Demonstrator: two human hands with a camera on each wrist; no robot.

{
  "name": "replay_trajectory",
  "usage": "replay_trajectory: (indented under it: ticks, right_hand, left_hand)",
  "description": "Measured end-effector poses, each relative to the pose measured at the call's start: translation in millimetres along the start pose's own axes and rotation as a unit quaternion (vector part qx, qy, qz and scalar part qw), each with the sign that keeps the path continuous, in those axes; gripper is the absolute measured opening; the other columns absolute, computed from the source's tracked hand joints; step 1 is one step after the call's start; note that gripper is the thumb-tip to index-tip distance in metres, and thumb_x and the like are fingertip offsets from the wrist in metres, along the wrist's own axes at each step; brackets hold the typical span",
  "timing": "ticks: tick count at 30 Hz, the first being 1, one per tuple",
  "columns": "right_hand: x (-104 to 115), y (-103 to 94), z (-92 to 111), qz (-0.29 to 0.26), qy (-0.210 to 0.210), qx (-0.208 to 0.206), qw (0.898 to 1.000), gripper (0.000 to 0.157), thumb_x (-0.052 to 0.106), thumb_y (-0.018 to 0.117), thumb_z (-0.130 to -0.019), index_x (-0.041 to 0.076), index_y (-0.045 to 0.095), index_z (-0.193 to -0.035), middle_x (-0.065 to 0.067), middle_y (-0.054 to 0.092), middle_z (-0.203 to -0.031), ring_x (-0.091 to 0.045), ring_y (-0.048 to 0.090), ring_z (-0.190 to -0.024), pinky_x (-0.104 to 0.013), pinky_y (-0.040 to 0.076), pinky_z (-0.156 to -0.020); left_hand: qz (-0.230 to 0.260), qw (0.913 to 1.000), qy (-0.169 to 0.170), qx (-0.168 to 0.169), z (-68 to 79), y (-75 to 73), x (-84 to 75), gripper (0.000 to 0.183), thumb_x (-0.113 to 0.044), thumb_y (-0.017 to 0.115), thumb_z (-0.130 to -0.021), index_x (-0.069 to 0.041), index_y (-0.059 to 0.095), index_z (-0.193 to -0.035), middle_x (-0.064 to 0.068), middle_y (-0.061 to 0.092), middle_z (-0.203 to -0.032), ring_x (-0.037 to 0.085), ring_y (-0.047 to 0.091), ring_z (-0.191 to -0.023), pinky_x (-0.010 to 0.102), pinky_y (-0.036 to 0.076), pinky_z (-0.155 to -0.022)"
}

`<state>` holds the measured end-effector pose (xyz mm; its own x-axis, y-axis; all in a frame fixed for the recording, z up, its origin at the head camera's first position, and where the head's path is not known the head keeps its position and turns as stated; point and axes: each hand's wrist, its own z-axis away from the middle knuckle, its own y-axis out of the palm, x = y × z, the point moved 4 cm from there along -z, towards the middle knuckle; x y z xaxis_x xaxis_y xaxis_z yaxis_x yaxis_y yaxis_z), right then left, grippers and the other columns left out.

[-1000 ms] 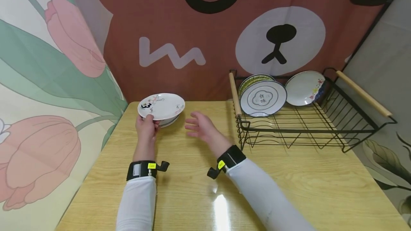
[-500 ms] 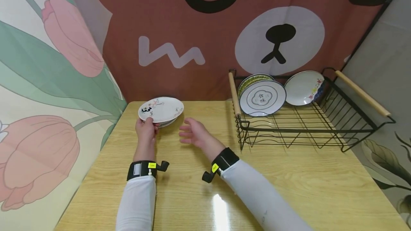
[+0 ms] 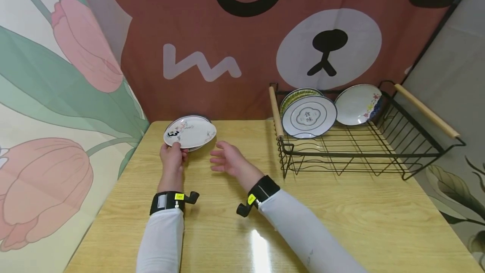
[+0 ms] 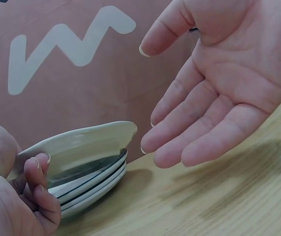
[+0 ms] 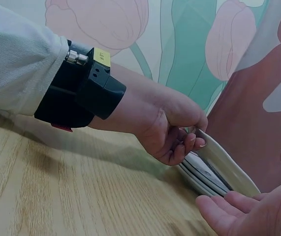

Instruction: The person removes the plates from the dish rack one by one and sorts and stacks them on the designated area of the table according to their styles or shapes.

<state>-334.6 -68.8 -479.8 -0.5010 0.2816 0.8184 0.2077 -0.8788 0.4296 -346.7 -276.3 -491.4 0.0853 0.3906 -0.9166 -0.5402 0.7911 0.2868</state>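
My left hand [image 3: 172, 158] pinches the near-left rim of a white plate [image 3: 197, 133] with pink blossoms and a black motif, at the table's back left. Thumb on top, fingers curled beneath. In the left wrist view this plate [image 4: 81, 137] is tilted, its near side raised over a stack of several plates [image 4: 98, 187]; whether its far edge touches them I cannot tell. To the plate's right, my right hand [image 3: 229, 159] hovers with fingers extended and palm turned toward it, apart from the plate and holding nothing.
A black wire dish rack [image 3: 352, 153] with wooden handles stands at the right. Inside it lean a blue-rimmed white plate [image 3: 308, 117], green-patterned plates [image 3: 299, 93] behind that, and a flowered plate [image 3: 356, 104]. A printed curtain [image 3: 212, 92] hangs behind the wooden table [image 3: 227, 231].
The blossom plate has come slightly lower and nearer, its face tipped more toward me, still in my left hand. My right hand has moved a little left and nearer to me.
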Motion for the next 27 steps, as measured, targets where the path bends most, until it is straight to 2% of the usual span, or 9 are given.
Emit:
replay_trajectory:
  ticks: [5, 14, 20, 27]
  right_hand:
    - [-1.9, 0.6, -1.0, 0.000, 0.007, -0.001, 1.000, 0.068, 0.037, 0.048, -0.105, 0.006, 0.028, -0.161, -0.026, 0.043, -0.158, -0.047, 0.045, -0.144, -0.061, 0.043, -0.114]
    - [-6.2, 0.4, -1.3, -0.001, 0.008, -0.007, 1.000, 0.066, 0.036, 0.049, -0.104, 0.005, 0.030, -0.160, -0.026, 0.047, -0.155, -0.047, 0.048, -0.142, -0.061, 0.045, -0.112]
    - [-7.9, -1.0, -1.4, 0.006, 0.013, -0.011, 1.000, 0.066, 0.038, 0.049, -0.105, 0.006, 0.031, -0.160, -0.025, 0.049, -0.154, -0.045, 0.050, -0.141, -0.060, 0.047, -0.111]
    - [-9.5, -2.2, -2.6, 0.004, 0.018, -0.016, 1.000, 0.066, 0.038, 0.050, -0.104, 0.007, 0.034, -0.160, -0.024, 0.053, -0.151, -0.044, 0.052, -0.140, -0.059, 0.049, -0.109]
  left_hand:
    - [-0.013, 0.9999, -0.004, -0.007, -1.6, -2.1, 1.6, 0.064, -0.010, 0.047, -0.101, -0.010, 0.023, -0.160, -0.003, 0.059, -0.059, 0.006, 0.051, -0.044, 0.019, 0.042, -0.045]
    - [-0.018, 0.9997, 0.001, -0.016, -1.9, -4.3, 4.8, 0.060, -0.010, 0.046, -0.101, -0.008, 0.026, -0.158, -0.003, 0.059, -0.061, 0.006, 0.052, -0.045, 0.020, 0.043, -0.045]
    - [-0.018, 0.9997, -0.009, -0.014, -3.4, -5.7, 6.4, 0.062, -0.010, 0.047, -0.101, -0.010, 0.025, -0.159, -0.003, 0.060, -0.061, 0.007, 0.052, -0.046, 0.021, 0.043, -0.045]
    - [-0.020, 0.9995, -0.023, -0.002, -4.1, -6.9, 7.7, 0.056, -0.012, 0.048, -0.103, -0.014, 0.034, -0.157, -0.003, 0.063, -0.059, 0.006, 0.053, -0.046, 0.021, 0.041, -0.045]
